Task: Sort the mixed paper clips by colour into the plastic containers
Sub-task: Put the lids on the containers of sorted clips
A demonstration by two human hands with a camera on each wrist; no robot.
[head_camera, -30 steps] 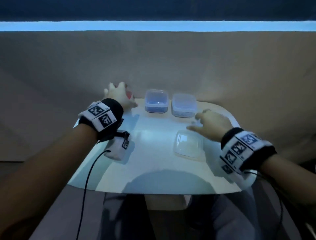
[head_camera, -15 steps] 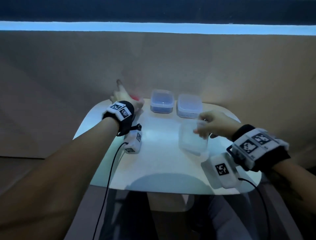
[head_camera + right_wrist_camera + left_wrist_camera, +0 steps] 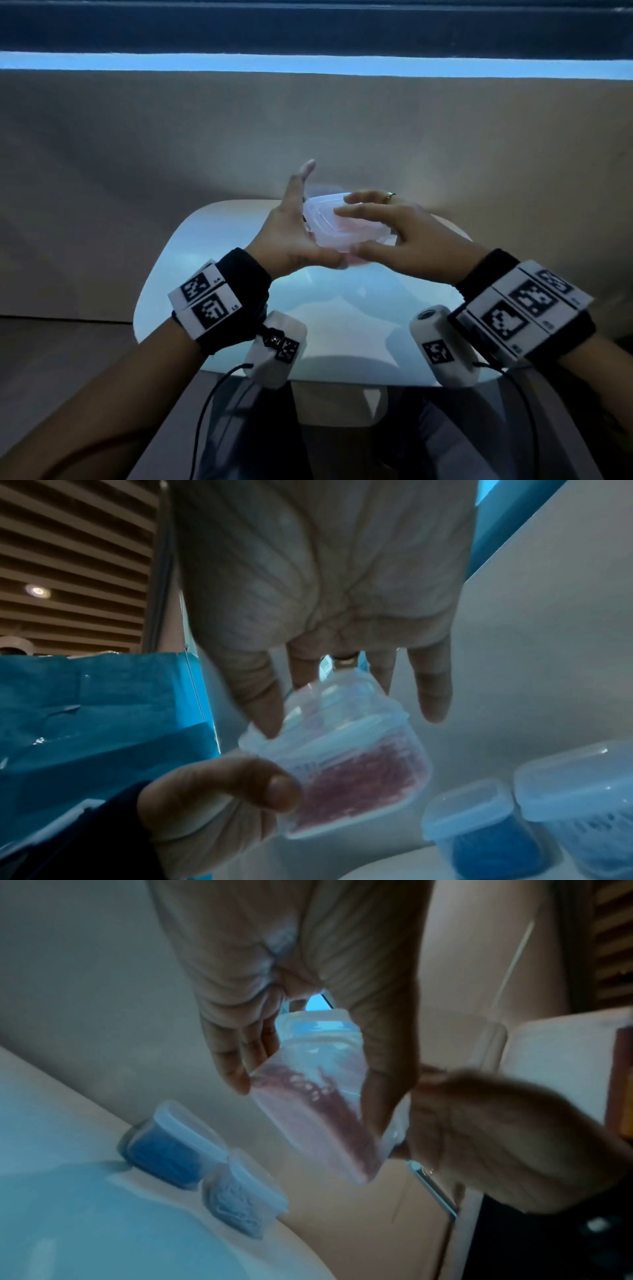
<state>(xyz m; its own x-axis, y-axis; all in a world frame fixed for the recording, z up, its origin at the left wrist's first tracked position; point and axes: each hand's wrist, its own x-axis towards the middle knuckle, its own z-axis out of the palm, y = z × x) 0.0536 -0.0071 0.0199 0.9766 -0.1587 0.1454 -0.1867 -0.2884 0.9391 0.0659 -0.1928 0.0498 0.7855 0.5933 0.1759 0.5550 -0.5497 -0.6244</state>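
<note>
A clear plastic container [image 3: 329,236] with red paper clips [image 3: 359,777] in it is held tilted above the white table [image 3: 212,274]. My left hand [image 3: 298,226] grips its body, thumb in front and fingers behind; the forefinger sticks up. A clear lid [image 3: 342,712] sits on top of it. My right hand [image 3: 376,226] holds that lid, fingers laid across its top and thumb at its front edge. In the left wrist view the red clips [image 3: 329,1102] have slid to one side of the container.
Two lidded containers stand side by side at the table's far edge: one with blue clips [image 3: 167,1145], one with pale clips [image 3: 240,1204]. The hands hide them in the head view. A beige wall rises close behind the table.
My left hand lifted the red-clip container from the far left of the table to the middle. My right hand picked the loose lid off the table and brought it onto that container.
</note>
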